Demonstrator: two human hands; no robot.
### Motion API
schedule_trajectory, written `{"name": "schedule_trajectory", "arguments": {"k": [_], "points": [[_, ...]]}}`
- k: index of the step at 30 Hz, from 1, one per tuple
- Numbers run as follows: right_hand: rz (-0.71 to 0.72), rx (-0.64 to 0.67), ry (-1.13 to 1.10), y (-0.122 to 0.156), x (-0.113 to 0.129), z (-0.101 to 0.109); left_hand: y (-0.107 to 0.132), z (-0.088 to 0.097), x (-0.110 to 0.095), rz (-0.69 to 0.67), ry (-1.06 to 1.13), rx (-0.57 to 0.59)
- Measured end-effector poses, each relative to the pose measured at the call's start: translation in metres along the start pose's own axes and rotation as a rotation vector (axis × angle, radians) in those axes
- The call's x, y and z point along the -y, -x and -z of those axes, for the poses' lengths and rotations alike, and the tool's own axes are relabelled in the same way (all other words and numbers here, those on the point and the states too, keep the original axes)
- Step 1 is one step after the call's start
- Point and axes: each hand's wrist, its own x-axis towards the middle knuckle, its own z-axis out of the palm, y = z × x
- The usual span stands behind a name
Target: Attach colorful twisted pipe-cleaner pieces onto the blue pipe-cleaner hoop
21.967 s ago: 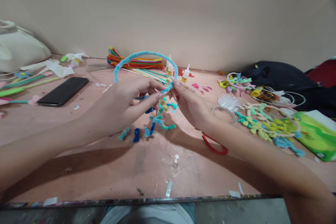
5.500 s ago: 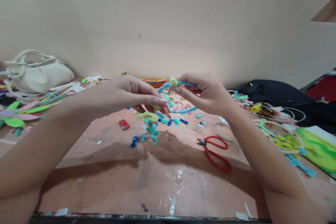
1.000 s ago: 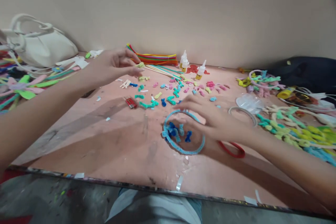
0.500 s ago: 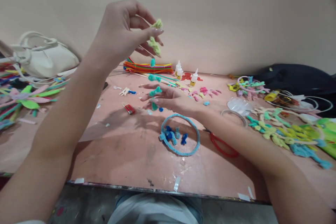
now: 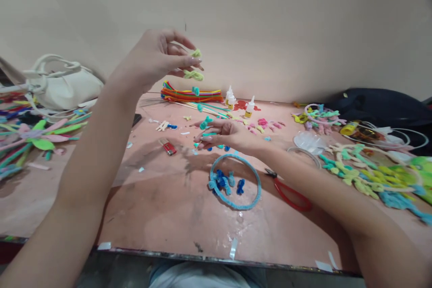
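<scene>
My left hand [image 5: 165, 56] is raised in front of the wall, thumb and fingers pinched on a pale yellow-green twisted pipe-cleaner piece [image 5: 193, 75]. A second yellow-green bit [image 5: 196, 53] pokes out above the thumb. Small teal pipe-cleaner pieces [image 5: 195, 91] hang in a row beneath; whatever joins them is too thin to see. Lower down, my right hand [image 5: 224, 134] has its fingers bent around a teal piece [image 5: 209, 135], with another teal piece [image 5: 205, 122] just above the index finger. On the table below lies a light blue fuzzy ring [image 5: 236, 207] around several blue pieces [image 5: 221, 180].
Red-handled pliers [image 5: 292, 195] lie under my right forearm. A red clip-like item [image 5: 168, 147] is at left centre. Glue bottles [image 5: 249, 107] and a pipe-cleaner bundle [image 5: 192, 94] stand at the back. Decorated rings [image 5: 367, 171] lie right; a white bag [image 5: 64, 81] sits left.
My left hand has come down a little, and its yellow-green piece has turned sideways. The right fingers have drawn in around the teal piece. The view has tilted slightly upward.
</scene>
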Motion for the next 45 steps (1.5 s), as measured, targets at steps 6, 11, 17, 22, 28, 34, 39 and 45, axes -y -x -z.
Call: {"name": "schedule_trajectory", "arguments": {"k": [6, 11, 17, 22, 28, 34, 39, 45], "points": [[-0.013, -0.003, 0.057, 0.002, 0.011, 0.000, -0.001, 0.009, 0.004, 0.012, -0.008, -0.008], [-0.049, -0.023, 0.097, 0.007, 0.022, -0.006, 0.001, 0.016, 0.002, -0.016, -0.030, -0.042], [-0.014, -0.013, 0.101, 0.010, 0.028, -0.007, 0.002, 0.019, -0.001, -0.002, -0.052, -0.069], [-0.030, 0.052, 0.069, 0.010, 0.029, -0.008, 0.001, 0.020, -0.001, 0.055, -0.174, -0.023], [-0.023, 0.096, -0.033, 0.013, 0.030, -0.012, -0.003, 0.022, 0.003, 0.094, -0.275, 0.033], [-0.056, 0.127, -0.099, 0.017, 0.035, -0.019, -0.001, 0.019, -0.001, 0.129, -0.291, 0.025], [-0.145, 0.213, -0.057, 0.019, 0.039, -0.012, -0.002, 0.022, 0.006, 0.059, -0.085, 0.089], [-0.278, 0.306, 0.033, 0.018, 0.034, 0.001, 0.001, 0.025, 0.008, 0.010, -0.017, 0.226]]}}
